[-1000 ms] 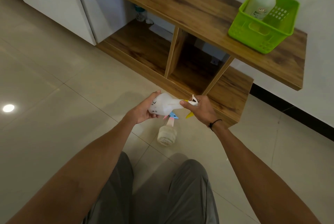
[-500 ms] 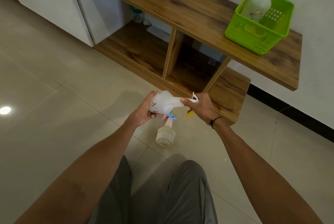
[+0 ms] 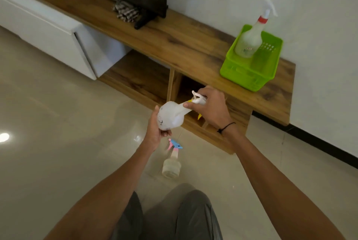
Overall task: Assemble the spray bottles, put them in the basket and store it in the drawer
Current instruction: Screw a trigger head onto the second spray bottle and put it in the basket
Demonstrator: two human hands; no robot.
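Note:
My left hand (image 3: pixel 155 133) grips the round body of a white spray bottle (image 3: pixel 170 113) held above the floor. My right hand (image 3: pixel 209 108) grips its white and yellow spray head (image 3: pixel 197 98) at the neck. A second small bottle with a pink and blue spray head (image 3: pixel 171 164) lies on the tiles below my hands. A green basket (image 3: pixel 244 75) sits on the right end of the wooden shelf and holds a tall bottle with a red collar and white trigger (image 3: pixel 249 40).
The low wooden unit (image 3: pixel 174 42) has open compartments beneath it and a white drawer cabinet (image 3: pixel 48 32) at its left. A dark TV base (image 3: pixel 149 16) and a checked cloth (image 3: pixel 126 12) sit on the shelf. My knees are at the bottom.
The view has tilted up and shifted, showing more of the wall and the TV. Both hands have lifted the white bottle higher and tilted it, away from the bottle on the floor.

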